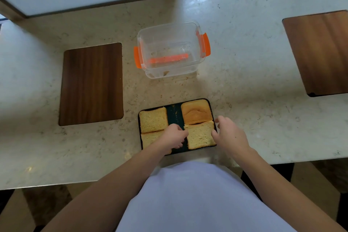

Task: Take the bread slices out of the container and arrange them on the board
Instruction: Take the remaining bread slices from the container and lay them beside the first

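A dark board (174,114) lies near the counter's front edge with four bread slices on it. One slice (153,119) is at the far left, and a near-left slice (149,137) is partly hidden under my left forearm. A browner crust-side slice (195,111) is at the far right. The near-right slice (199,135) lies flat between my hands. My left hand (175,135) curls its fingers on that slice's left edge. My right hand (230,133) has its fingers spread, with the thumb against the slice's right edge. The clear container (170,51) with orange clips stands behind the board, holding only crumbs.
A dark wooden board (91,84) lies to the left on the marble counter (244,84). Another wooden board (320,52) lies at the far right. A window frame runs along the back. My white-clad torso fills the lower middle.
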`<control>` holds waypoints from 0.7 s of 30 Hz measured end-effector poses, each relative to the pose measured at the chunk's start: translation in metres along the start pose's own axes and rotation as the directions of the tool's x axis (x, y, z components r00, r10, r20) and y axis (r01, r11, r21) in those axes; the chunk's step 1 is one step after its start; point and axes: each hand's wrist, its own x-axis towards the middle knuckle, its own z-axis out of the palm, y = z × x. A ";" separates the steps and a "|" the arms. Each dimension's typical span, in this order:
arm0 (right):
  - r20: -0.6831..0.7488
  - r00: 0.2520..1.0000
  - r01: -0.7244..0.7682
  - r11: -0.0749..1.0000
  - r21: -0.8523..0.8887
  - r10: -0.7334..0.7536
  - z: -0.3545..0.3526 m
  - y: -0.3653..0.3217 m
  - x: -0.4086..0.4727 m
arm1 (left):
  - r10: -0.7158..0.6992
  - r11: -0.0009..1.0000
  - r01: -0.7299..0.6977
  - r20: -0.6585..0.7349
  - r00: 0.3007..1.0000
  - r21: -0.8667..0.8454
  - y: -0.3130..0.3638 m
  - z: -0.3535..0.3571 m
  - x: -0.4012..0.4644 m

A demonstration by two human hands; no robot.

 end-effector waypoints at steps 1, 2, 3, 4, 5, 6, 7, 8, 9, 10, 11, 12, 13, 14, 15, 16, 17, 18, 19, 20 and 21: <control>-0.027 0.999 0.027 1.000 0.011 -0.027 0.000 0.000 0.002 | 0.052 0.998 -0.048 -0.075 0.996 0.049 -0.001 0.000 0.000; -0.040 0.998 0.050 0.999 0.018 -0.049 0.000 0.000 0.003 | 0.102 0.993 -0.092 -0.143 0.984 0.077 -0.001 0.001 0.000; -0.039 0.997 0.068 0.997 0.019 -0.067 0.000 0.000 0.006 | 0.146 0.988 -0.132 -0.199 0.969 0.081 -0.001 0.001 0.001; -0.032 0.996 0.083 0.996 0.016 -0.083 0.000 0.000 0.008 | 0.175 0.984 -0.162 -0.241 0.955 0.072 0.000 0.002 0.001; -0.023 0.995 0.094 0.996 0.012 -0.093 0.001 0.000 0.010 | 0.191 0.981 -0.181 -0.269 0.944 0.062 0.001 0.002 0.002; -0.014 0.995 0.100 0.995 0.009 -0.100 0.000 0.000 0.013 | 0.198 0.980 -0.191 -0.285 0.938 0.051 0.003 0.001 0.003; -0.007 0.994 0.106 0.994 0.005 -0.106 0.000 0.000 0.014 | 0.198 0.980 -0.195 -0.293 0.935 0.039 0.004 0.001 0.004; -0.004 0.993 0.115 0.993 0.000 -0.115 0.000 0.001 0.016 | 0.194 0.981 -0.194 -0.298 0.935 0.031 0.005 0.001 0.005; -0.004 0.992 0.124 0.992 -0.009 -0.124 0.000 0.001 0.016 | 0.191 0.981 -0.191 -0.303 0.934 0.030 0.005 0.001 0.005; -0.005 0.991 0.132 0.991 -0.021 -0.132 -0.001 0.001 0.017 | 0.191 0.981 -0.189 -0.308 0.932 0.037 0.006 0.001 0.006; -0.006 0.991 0.136 0.990 -0.034 -0.136 -0.001 0.001 0.017 | 0.195 0.981 -0.189 -0.315 0.929 0.049 0.005 0.002 0.006; -0.007 0.990 0.138 0.989 -0.046 -0.139 -0.002 0.002 0.017 | 0.204 0.979 -0.193 -0.321 0.925 0.066 0.005 0.003 0.007; -0.004 0.990 0.140 0.989 -0.058 -0.140 -0.002 0.002 0.018 | 0.219 0.976 -0.201 -0.327 0.919 0.088 0.004 0.004 0.007; 0.002 0.990 0.142 0.988 -0.067 -0.143 -0.002 0.002 0.019 | 0.236 0.971 -0.210 -0.331 0.914 0.113 0.004 0.005 0.007; 0.010 0.989 0.145 0.987 -0.075 -0.144 -0.003 0.002 0.019 | 0.253 0.966 -0.218 -0.333 0.908 0.139 0.003 0.006 0.006; 0.017 0.989 0.146 0.986 -0.081 -0.145 -0.003 0.002 0.021 | 0.268 0.961 -0.224 -0.333 0.904 0.165 0.003 0.006 0.006; 0.025 0.989 0.147 0.985 -0.086 -0.145 -0.003 0.002 0.022 | 0.279 0.956 -0.226 -0.332 0.901 0.188 0.002 0.007 0.006; 0.031 0.989 0.147 0.985 -0.089 -0.145 -0.003 0.002 0.023 | 0.285 0.951 -0.224 -0.330 0.900 0.211 0.002 0.008 0.005; 0.036 0.989 0.145 0.985 -0.090 -0.142 -0.003 0.002 0.024 | 0.290 0.947 -0.221 -0.327 0.900 0.232 0.002 0.008 0.005; 0.038 0.990 0.140 0.986 -0.087 -0.137 -0.003 0.002 0.025 | 0.293 0.943 -0.216 -0.325 0.899 0.252 0.002 0.009 0.005; 0.038 0.991 0.133 0.988 -0.082 -0.131 -0.003 0.002 0.027 | 0.296 0.940 -0.212 -0.326 0.898 0.267 0.002 0.009 0.005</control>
